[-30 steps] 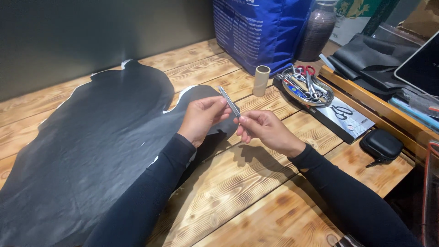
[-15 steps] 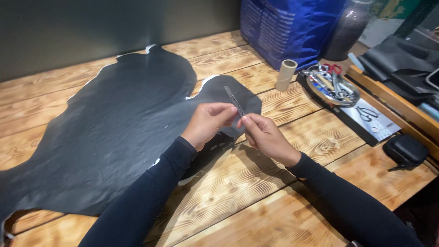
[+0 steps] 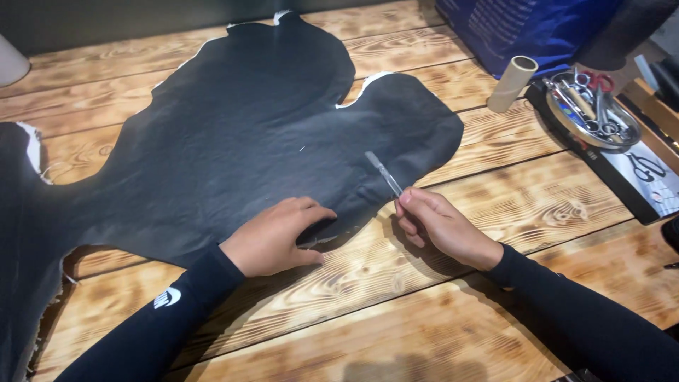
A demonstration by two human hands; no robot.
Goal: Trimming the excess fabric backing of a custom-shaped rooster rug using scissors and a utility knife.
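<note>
Black leather hide [image 3: 233, 134] is lying spread on the wooden tabletop [image 3: 495, 205]. Left hand [image 3: 272, 237] is now pressing flat, grip apart, on the hide's near edge, having let go of the scalpel [image 3: 384, 173]; right hand [image 3: 435, 223] is still pinching it alone, blade over the hide.

A single head-worn camera looks steeply down from above the person's shoulders. It faces forward over the scorched-grain wooden plank table [image 3: 495, 212], close enough that both forearms fill the lower frame.
</note>
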